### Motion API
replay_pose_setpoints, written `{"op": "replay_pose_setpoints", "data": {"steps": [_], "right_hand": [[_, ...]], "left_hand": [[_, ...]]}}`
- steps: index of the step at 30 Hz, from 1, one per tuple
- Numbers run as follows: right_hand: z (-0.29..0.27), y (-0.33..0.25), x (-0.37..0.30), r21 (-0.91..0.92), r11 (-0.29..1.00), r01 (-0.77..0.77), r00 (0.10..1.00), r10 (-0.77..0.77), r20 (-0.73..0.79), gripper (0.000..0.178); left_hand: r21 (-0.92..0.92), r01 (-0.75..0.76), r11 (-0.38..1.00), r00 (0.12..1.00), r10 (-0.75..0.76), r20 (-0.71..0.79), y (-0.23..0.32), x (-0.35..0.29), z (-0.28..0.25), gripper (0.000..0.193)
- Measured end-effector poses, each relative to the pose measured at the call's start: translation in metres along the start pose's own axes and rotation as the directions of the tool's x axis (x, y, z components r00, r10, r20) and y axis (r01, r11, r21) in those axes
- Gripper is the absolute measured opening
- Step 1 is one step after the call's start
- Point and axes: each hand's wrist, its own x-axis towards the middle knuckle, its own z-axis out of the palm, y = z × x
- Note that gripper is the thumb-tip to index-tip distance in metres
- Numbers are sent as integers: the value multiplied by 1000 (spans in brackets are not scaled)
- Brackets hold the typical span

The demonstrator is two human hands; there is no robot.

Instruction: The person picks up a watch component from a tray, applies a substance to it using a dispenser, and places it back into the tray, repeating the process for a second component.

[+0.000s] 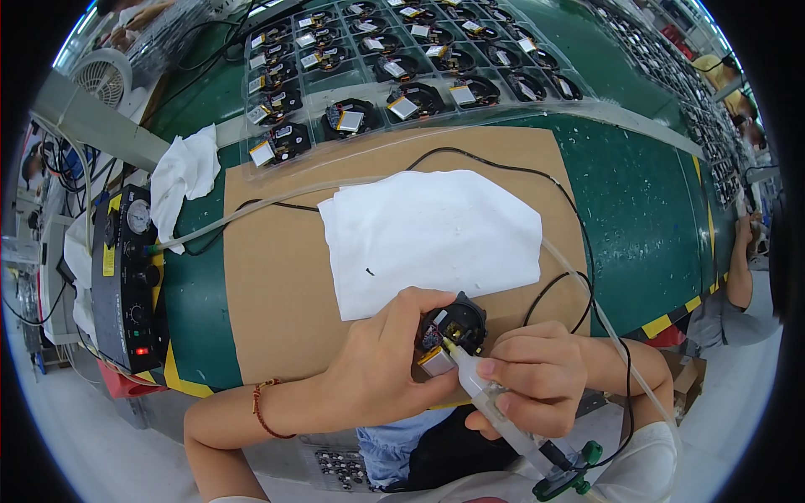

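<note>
My left hand (387,356) grips a round black device housing (465,318) by its rim, with wires and a small circuit inside it. A silver battery pouch (435,361) hangs at the housing's lower side, close to my thumb. In my right hand (537,377) is a translucent dispensing syringe (480,387), fingers wrapped round its barrel. Its narrow tip meets or nearly meets the inside of the housing. A green clamp-like fitting (570,474) caps the syringe's rear end, where a clear hose and a black cable join. Both hands are above the near edge of the cardboard.
A white cloth (436,226) lies on the cardboard sheet (277,302). At the left stands a black dispenser box (126,277) with a gauge and a lit red switch. Clear trays (369,80) hold several similar housings at the back. A hose and cable (579,201) loop around the right.
</note>
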Motion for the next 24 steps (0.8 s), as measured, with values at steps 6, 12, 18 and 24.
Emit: {"op": "replay_pose_setpoints", "data": {"steps": [6, 12, 18, 24], "right_hand": [[5, 1, 0, 50, 999, -18, 992, 24, -124, 33], [4, -1, -1, 83, 996, -43, 990, 54, -130, 37], [2, -1, -1, 100, 992, -72, 991, 83, -108, 40], [0, 1, -3, 112, 990, -86, 990, 98, -103, 42]], "left_hand": [[8, -43, 999, 999, 43, -19, -3, 0, 1, 61], [-10, -41, 999, 999, 41, -9, -4, -1, 1, 62], [-11, -55, 998, 998, 55, -16, -5, -1, 1, 62], [-9, -63, 998, 998, 62, -22, -3, 0, 0, 60]]}}
